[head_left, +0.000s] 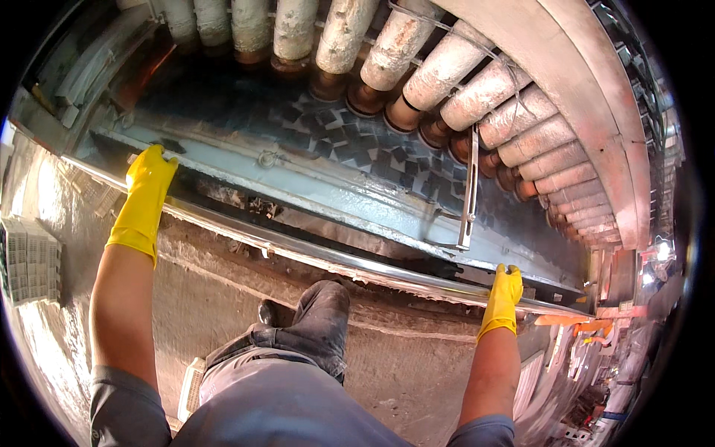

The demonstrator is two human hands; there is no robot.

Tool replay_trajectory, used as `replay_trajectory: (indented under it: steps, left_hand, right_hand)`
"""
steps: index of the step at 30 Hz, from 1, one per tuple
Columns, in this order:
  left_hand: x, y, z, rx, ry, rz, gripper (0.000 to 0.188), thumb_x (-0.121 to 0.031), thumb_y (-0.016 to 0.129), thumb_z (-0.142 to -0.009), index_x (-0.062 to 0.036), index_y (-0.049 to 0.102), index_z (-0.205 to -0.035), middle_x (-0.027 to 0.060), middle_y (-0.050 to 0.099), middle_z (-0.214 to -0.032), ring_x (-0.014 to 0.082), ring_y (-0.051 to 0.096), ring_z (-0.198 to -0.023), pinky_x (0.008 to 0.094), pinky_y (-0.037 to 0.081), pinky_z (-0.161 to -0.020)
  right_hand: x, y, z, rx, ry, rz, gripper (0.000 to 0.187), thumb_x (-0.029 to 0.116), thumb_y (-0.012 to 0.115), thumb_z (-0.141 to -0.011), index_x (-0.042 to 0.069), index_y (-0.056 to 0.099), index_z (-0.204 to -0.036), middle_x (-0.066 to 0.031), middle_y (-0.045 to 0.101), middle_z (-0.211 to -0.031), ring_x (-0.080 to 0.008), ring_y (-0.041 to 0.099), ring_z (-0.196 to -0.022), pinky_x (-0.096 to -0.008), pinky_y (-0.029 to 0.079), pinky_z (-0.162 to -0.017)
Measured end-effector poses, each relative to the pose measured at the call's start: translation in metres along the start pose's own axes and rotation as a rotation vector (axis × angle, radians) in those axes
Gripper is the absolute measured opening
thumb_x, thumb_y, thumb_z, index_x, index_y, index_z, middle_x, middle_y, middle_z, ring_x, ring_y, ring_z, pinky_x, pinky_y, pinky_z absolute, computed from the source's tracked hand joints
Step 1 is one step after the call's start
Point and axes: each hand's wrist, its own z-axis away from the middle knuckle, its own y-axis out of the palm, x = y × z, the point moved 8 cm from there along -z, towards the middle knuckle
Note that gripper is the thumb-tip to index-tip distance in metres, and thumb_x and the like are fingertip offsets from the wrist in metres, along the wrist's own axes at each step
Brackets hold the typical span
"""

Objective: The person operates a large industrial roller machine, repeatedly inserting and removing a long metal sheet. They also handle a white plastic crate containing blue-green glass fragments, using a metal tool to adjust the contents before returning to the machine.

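Panel [350,195], long and pale, lies between metal rail [320,256] and row of cylinders [348,30]. Left hand [152,175] and right hand [505,289] curl at its near edge; firm grip: cannot tell. Risk: uneven force could skew it; slick-looking surface could cause slipping.

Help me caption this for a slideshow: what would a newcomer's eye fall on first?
Probably the bright yellow-gloved left hand and right hand, spread wide along a long pale ledge. Next, the row of thick, scuffed cylinders arching across the top and down the right. Beyond the ledge, near the middle, lie many small dark squarish pieces.
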Motion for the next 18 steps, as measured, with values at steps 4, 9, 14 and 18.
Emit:
replay_trajectory:
  steps: [4, 9, 14, 18]
  left_hand:
    - [-0.006, -0.009, -0.009, -0.015, -0.015, 0.010, 0.059, -0.043, 0.069, -0.090, -0.0108, 0.060, -0.139, 0.0152, 0.064, -0.138, 0.0330, 0.060, -0.128, 0.0415, 0.046, -0.107]
    - [-0.003, -0.007, -0.020, -0.041, -0.020, 0.037, 0.058, -0.043, 0.070, -0.091, -0.0113, 0.060, -0.138, 0.0149, 0.064, -0.138, 0.0329, 0.060, -0.128, 0.0415, 0.046, -0.107]
    - [-0.009, -0.010, -0.023, -0.034, -0.022, 0.052, 0.058, -0.044, 0.070, -0.091, -0.0114, 0.060, -0.138, 0.0146, 0.064, -0.137, 0.0327, 0.060, -0.127, 0.0409, 0.046, -0.107]
    - [-0.007, -0.010, -0.027, -0.048, -0.013, 0.048, 0.058, -0.044, 0.070, -0.091, -0.0117, 0.060, -0.138, 0.0145, 0.064, -0.137, 0.0326, 0.060, -0.127, 0.0408, 0.047, -0.107]
  right_hand:
    - [0.028, -0.007, 0.003, 0.065, 0.073, -0.051, 0.049, 0.044, 0.069, -0.090, 0.014, 0.068, -0.129, -0.0134, 0.072, -0.112, -0.0289, 0.071, -0.089, -0.0391, 0.061, -0.072]
    - [0.033, -0.005, -0.002, 0.064, 0.090, -0.040, 0.049, 0.044, 0.069, -0.090, 0.015, 0.069, -0.129, -0.0130, 0.072, -0.112, -0.0289, 0.071, -0.088, -0.0395, 0.061, -0.072]
    - [0.022, 0.004, -0.016, 0.034, 0.076, -0.075, 0.047, 0.043, 0.070, -0.090, 0.015, 0.070, -0.128, -0.0127, 0.072, -0.110, -0.0285, 0.071, -0.086, -0.0390, 0.060, -0.069]
    - [0.040, -0.004, -0.005, 0.069, 0.130, -0.113, 0.045, 0.041, 0.070, -0.091, 0.015, 0.070, -0.127, -0.0123, 0.072, -0.109, -0.0278, 0.072, -0.087, -0.0390, 0.060, -0.069]
